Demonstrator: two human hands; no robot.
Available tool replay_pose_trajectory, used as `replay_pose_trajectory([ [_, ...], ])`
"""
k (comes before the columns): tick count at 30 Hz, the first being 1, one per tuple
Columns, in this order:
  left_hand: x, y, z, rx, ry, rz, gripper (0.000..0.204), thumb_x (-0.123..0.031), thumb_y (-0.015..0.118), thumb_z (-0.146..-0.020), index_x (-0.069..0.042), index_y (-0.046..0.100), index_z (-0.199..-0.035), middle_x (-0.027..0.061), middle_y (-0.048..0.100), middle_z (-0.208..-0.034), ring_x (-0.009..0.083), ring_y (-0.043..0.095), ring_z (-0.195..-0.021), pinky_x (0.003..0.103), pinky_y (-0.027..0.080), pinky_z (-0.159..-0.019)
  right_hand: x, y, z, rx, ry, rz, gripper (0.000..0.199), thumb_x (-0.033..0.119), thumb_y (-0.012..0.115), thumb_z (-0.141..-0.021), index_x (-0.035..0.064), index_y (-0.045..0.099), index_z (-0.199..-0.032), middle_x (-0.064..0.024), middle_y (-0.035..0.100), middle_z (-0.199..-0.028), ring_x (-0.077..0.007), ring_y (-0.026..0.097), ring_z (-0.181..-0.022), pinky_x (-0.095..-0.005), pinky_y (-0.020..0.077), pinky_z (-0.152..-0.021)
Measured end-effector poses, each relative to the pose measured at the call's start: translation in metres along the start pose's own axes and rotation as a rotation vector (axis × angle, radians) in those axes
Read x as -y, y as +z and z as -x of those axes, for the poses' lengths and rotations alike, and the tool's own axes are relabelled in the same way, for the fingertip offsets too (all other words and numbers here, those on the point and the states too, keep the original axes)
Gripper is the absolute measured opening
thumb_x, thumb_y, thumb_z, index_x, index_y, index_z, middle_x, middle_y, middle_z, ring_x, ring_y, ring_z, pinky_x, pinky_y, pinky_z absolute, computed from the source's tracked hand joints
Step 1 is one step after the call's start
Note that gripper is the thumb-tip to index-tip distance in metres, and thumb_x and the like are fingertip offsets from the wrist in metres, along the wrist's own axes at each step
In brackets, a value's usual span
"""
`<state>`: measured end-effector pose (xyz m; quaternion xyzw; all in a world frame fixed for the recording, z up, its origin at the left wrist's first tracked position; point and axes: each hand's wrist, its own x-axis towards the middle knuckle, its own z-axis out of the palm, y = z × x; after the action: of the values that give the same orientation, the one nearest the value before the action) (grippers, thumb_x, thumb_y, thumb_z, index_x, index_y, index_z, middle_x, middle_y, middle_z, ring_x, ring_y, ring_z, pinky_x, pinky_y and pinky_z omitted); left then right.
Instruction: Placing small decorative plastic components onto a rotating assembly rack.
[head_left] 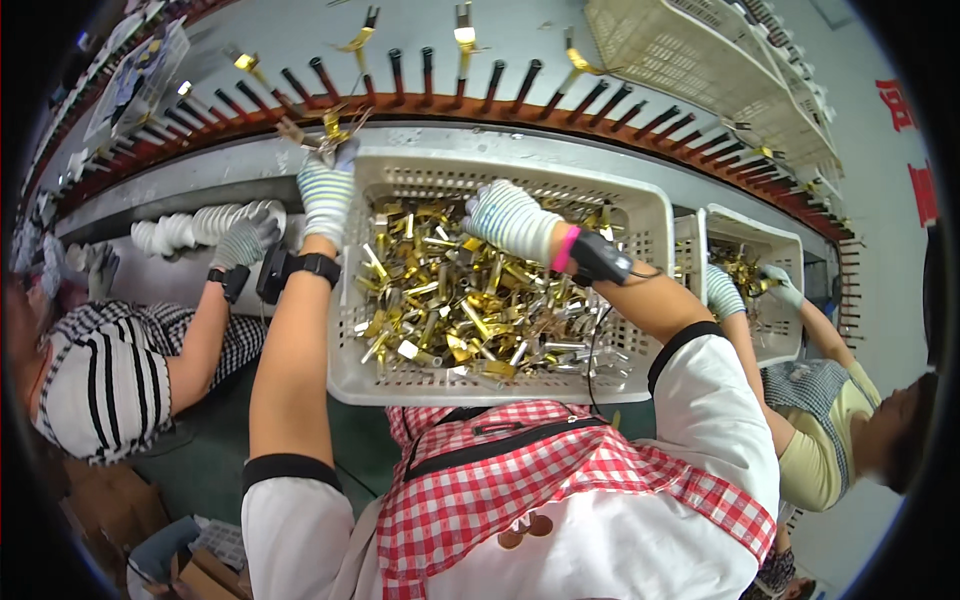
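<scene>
My left hand (327, 198), in a white striped glove with grey fingertips, is closed on a brass-coloured metal part (335, 125) with thin prongs. It is raised at the back left corner of the white perforated basket (500, 392), close to the row of pegs. My right hand (512, 220), gloved alike, is over the back of the basket with its fingers curled at the pile. Whatever those fingers hold is hidden. A heap of loose brass and silver metal parts (470, 310) fills the basket.
Behind the basket runs a brown rail (440, 104) of dark-tipped red pegs, some bearing brass parts. White crates (700, 70) stand beyond it. Co-workers' gloved hands (250, 240) are at my left, beside white round pieces (190, 230), and at a second basket (765, 235) on my right.
</scene>
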<state>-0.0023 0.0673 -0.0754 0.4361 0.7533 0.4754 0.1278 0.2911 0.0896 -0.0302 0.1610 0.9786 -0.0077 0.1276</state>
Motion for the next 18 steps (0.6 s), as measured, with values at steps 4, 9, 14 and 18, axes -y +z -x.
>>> replay_pose_trajectory([
  [4, -0.015, 0.007, 0.003, 0.067, -0.027, 0.033, 0.062, -0.051, 0.072, -0.077, 0.006, 0.064, -0.101, 0.0218, 0.068, -0.096, 0.0367, 0.064, -0.087, 0.040, 0.048, -0.080, -0.054, -0.051, 0.071, -0.827, 0.010, -0.700, 0.024, 0.004, 0.056, -0.089, 0.0061, 0.062, -0.113, -0.0051, 0.064, -0.108, -0.0186, 0.061, -0.098, -0.0367, 0.0523, -0.077],
  [9, -0.008, 0.007, 0.000, 0.049, -0.033, 0.048, 0.059, -0.050, 0.071, -0.078, 0.005, 0.064, -0.100, 0.0214, 0.068, -0.095, 0.0372, 0.063, -0.088, 0.040, 0.047, -0.081, -0.217, 0.006, 0.084, -1.472, 0.534, -1.574, 0.015, 0.007, 0.061, -0.089, 0.0052, 0.063, -0.105, -0.0018, 0.064, -0.082, -0.0106, 0.054, -0.062, -0.0245, 0.0441, -0.054],
  [14, -0.011, 0.003, 0.004, 0.069, -0.025, 0.139, 0.055, -0.048, 0.071, -0.078, 0.003, 0.065, -0.099, 0.0199, 0.068, -0.093, 0.0374, 0.062, -0.085, 0.042, 0.047, -0.080, -0.265, 0.041, 0.057, -1.112, 0.883, -1.047, 0.021, 0.022, 0.063, -0.088, 0.0047, 0.064, -0.100, -0.0052, 0.063, -0.074, -0.0151, 0.053, -0.060, -0.0308, 0.0439, -0.055],
  [18, -0.013, 0.015, -0.002, 0.078, 0.006, 0.072, 0.053, -0.046, 0.070, -0.080, 0.004, 0.065, -0.099, 0.0199, 0.068, -0.093, 0.0368, 0.063, -0.087, 0.041, 0.047, -0.080, -0.271, 0.043, 0.048, -1.093, 0.887, -1.007, 0.020, 0.015, 0.062, -0.087, 0.0039, 0.063, -0.104, -0.0081, 0.067, -0.079, -0.0156, 0.057, -0.066, -0.0290, 0.0463, -0.064],
])
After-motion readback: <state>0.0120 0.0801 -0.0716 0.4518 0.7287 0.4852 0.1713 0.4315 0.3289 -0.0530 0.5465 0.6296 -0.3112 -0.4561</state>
